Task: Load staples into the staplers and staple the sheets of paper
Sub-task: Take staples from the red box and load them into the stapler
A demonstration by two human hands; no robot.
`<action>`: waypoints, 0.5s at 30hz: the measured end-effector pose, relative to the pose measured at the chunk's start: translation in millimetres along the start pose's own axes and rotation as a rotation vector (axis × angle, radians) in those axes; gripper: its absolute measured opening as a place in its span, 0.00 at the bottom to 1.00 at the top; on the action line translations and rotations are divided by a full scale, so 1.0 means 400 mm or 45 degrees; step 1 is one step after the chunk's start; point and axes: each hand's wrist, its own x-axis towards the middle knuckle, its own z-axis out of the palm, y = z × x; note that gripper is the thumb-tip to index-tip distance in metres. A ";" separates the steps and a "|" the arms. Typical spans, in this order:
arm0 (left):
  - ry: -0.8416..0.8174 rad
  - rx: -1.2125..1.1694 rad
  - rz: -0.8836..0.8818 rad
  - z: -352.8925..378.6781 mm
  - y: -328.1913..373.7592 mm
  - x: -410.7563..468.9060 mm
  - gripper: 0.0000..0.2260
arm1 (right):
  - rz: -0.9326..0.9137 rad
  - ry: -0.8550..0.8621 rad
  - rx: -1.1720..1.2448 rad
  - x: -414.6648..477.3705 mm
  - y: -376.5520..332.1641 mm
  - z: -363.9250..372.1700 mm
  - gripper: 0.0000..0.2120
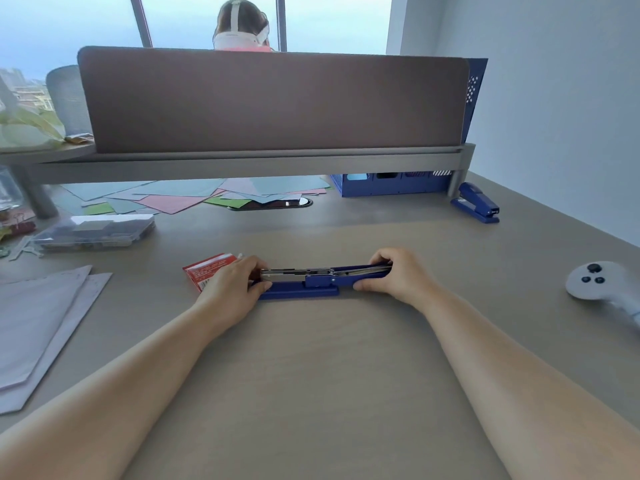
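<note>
A blue stapler (313,283) lies swung fully open on the desk, its metal staple channel facing up. My left hand (232,284) grips the front end of the channel and base. My right hand (391,275) holds the flipped-back blue top arm at the right end. A red staple box (204,270) lies just behind my left hand, partly hidden by it. A second blue stapler (477,202) sits closed at the far right. White paper sheets (38,327) lie stacked at the left edge.
A clear plastic case (95,230) sits at the left. Coloured paper sheets (194,197) lie under the grey shelf (242,161). A blue organiser (388,185) stands at the back right, a white controller (599,282) at the right. A person sits behind the brown divider (273,102).
</note>
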 end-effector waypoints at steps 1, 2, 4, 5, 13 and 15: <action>-0.004 -0.001 0.000 0.000 0.000 0.000 0.08 | -0.010 0.020 0.028 0.001 -0.001 -0.001 0.17; -0.010 -0.003 -0.001 -0.001 0.000 0.001 0.07 | -0.026 0.056 0.065 0.000 -0.004 -0.002 0.18; -0.020 -0.018 -0.006 -0.001 -0.002 0.002 0.07 | -0.086 0.192 0.167 -0.003 -0.020 -0.006 0.24; -0.023 -0.038 -0.011 -0.002 -0.004 0.002 0.07 | -0.113 0.271 0.237 -0.006 -0.031 -0.009 0.30; -0.009 -0.395 -0.138 -0.008 -0.011 0.004 0.16 | -0.220 0.280 0.597 0.002 -0.131 0.030 0.21; -0.016 -0.482 -0.179 -0.008 -0.011 0.005 0.19 | -0.250 0.148 0.600 0.013 -0.152 0.052 0.13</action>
